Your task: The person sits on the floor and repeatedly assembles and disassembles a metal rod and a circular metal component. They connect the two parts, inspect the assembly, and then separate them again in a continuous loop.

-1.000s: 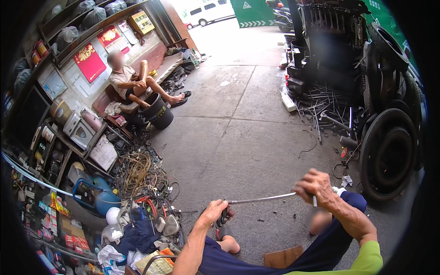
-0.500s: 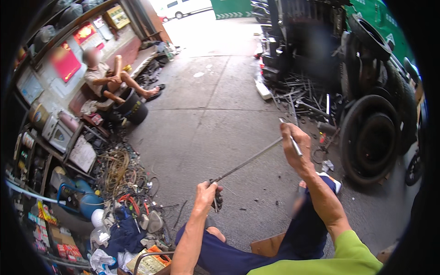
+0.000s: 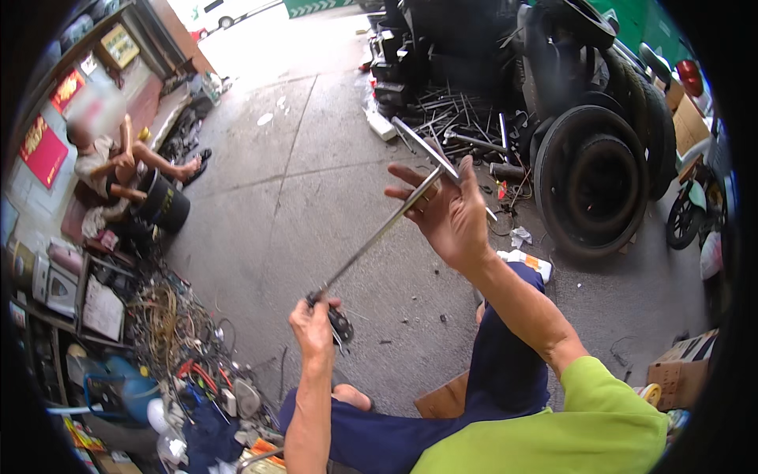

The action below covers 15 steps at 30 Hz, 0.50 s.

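- My right hand (image 3: 450,223) is wide open now, fingers spread and thumb standing apart, clamped on nothing.
- The metal T-handled rod (image 3: 369,246) runs up across those spread fingers, and its crossbar (image 3: 414,140) lies against the hand near the thumb.
- Down at the other end, my left hand (image 3: 312,328) is closed around a dark part (image 3: 341,325), a rounded piece of it poking out beside my fingers; exactly how rod and part join, I can't tell.
- So the rod slants between my two hands, low on my left, high on my right, out in front of my knees and above the concrete floor (image 3: 260,237).
- Big change from half a second ago: my right hand was curled around the crossbar then, and now it has opened out.
- The rod stands steeper too; a second ago it was nearly level.
- My left hand has kept its grip all through.
- My view has swung right: the tyre (image 3: 557,193) sits further left, and a cardboard box (image 3: 684,370) shows clearly at my right.
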{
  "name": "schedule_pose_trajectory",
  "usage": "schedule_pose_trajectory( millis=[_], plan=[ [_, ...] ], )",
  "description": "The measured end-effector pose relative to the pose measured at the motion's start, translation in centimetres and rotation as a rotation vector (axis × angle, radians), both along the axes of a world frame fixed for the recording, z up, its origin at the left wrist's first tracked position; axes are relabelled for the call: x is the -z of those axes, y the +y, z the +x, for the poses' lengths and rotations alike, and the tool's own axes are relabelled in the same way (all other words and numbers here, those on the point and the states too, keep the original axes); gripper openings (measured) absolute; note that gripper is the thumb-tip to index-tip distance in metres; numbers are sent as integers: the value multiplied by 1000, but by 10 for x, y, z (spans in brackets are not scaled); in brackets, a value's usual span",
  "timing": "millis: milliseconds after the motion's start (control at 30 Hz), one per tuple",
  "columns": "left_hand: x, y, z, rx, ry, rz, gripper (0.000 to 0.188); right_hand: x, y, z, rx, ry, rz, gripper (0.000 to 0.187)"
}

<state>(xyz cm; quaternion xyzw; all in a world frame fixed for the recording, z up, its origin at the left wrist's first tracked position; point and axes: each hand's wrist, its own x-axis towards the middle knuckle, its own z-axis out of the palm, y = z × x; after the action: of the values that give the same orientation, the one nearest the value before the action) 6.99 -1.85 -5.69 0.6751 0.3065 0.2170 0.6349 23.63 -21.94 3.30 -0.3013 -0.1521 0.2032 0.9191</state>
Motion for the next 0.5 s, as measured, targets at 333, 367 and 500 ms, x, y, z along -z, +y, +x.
schedule_pose_trajectory(
  millis=[333,367,500],
  plan=[
    [-41,-9,17,-352,-249,626,21,28,-14,15,-184,515,148,70],
    [-42,-8,14,-358,-319,644,23,34,-13,15,-239,498,188,70],
    [-51,-4,2,-403,-339,698,26,37,-10,10,-372,526,247,70]
  ],
)
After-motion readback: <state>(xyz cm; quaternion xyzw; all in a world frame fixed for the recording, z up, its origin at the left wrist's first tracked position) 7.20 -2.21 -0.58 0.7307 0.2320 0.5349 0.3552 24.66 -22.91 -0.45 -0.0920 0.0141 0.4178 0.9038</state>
